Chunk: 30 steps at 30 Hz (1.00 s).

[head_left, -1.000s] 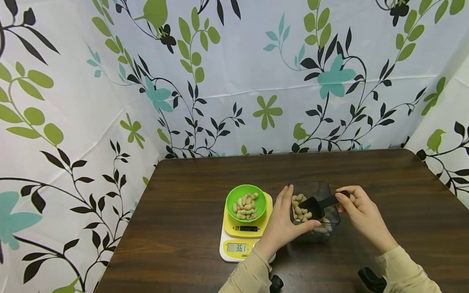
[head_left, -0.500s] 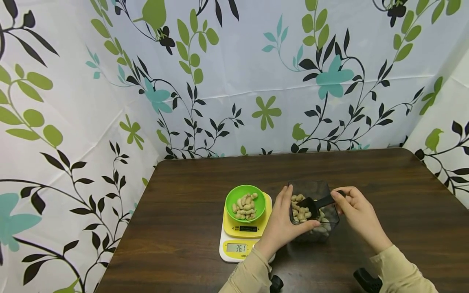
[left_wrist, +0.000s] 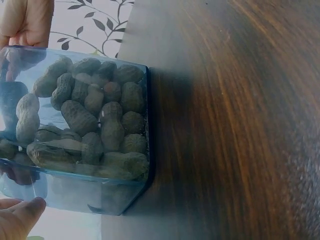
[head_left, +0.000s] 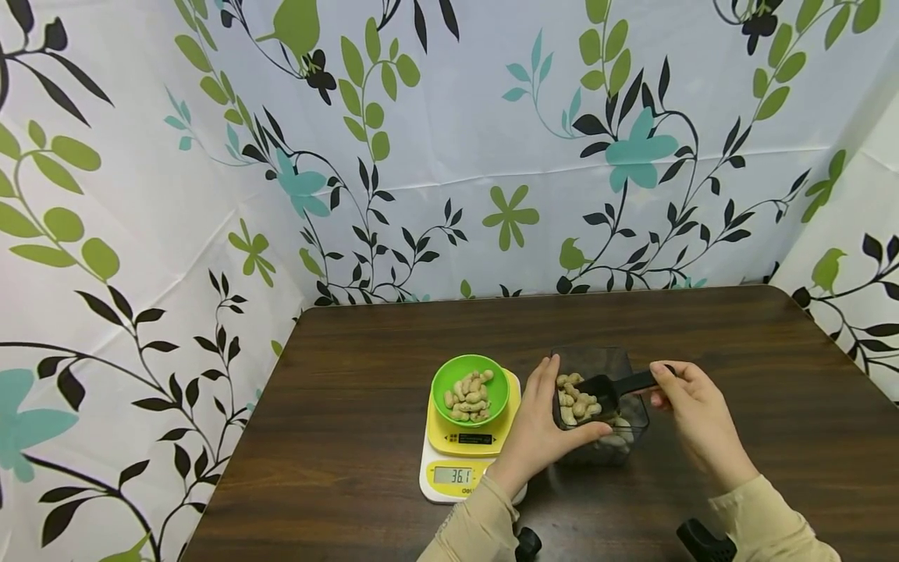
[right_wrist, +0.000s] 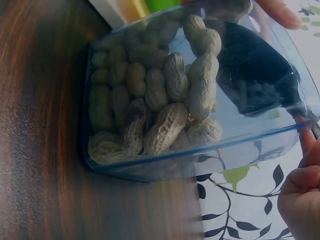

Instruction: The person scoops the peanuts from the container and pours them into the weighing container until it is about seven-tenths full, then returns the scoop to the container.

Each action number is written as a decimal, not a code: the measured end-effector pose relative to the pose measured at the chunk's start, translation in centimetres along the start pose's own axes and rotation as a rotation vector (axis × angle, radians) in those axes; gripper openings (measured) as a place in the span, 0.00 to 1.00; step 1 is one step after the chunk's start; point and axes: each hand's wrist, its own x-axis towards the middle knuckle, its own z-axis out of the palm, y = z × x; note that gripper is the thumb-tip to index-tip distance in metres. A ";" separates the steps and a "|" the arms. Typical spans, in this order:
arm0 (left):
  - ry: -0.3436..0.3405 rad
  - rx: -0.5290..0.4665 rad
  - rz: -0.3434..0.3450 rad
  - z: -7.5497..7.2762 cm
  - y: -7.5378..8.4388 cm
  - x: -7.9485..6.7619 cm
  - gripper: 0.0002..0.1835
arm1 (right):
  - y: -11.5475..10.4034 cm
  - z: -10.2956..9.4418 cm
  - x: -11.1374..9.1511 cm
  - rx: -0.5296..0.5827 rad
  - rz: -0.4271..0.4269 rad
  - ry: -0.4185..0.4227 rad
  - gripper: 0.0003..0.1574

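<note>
A clear, dark-tinted plastic container (head_left: 609, 359) of unshelled peanuts (right_wrist: 202, 90) stands on the table. My left hand (head_left: 537, 433) holds it from the left, fingers along the side and thumb across the near rim. My right hand (head_left: 695, 417) pinches the handle of a black scoop (head_left: 602, 393), whose head is inside the container among the peanuts. In the right wrist view the scoop's dark head (right_wrist: 255, 70) shows through the wall, above most of the peanuts. Whether it carries any peanuts I cannot tell.
Left of the container is a yellow and white kitchen scale (head_left: 435, 449), its display reading 36.1. A green bowl (head_left: 438, 390) with several peanuts sits on it. Behind the brown table (head_left: 351, 437) hangs a leaf-patterned cloth (head_left: 435, 140).
The right hand with the scoop shifts slightly left, then back to the right, and the scoop's head moves among the peanuts. The left hand and the display reading stay the same.
</note>
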 end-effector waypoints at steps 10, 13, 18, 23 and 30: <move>-0.008 -0.007 -0.008 0.0 0.0 0.0 0.53 | 1.1 -0.6 -0.1 0.267 -0.027 0.039 0.14; -0.008 -0.004 -0.010 -0.1 0.0 0.0 0.53 | 1.3 -0.8 -0.2 0.293 -0.028 0.046 0.13; -0.008 -0.010 -0.013 -0.2 0.0 0.0 0.53 | 1.3 -0.9 -0.5 0.326 -0.026 0.024 0.12; -0.013 -0.015 -0.005 -0.2 -0.1 0.0 0.53 | 1.4 -1.0 -0.8 0.371 -0.023 0.019 0.11; -0.009 -0.012 -0.003 -0.1 -0.2 -0.1 0.54 | 1.6 -1.4 -0.9 0.456 -0.004 0.017 0.11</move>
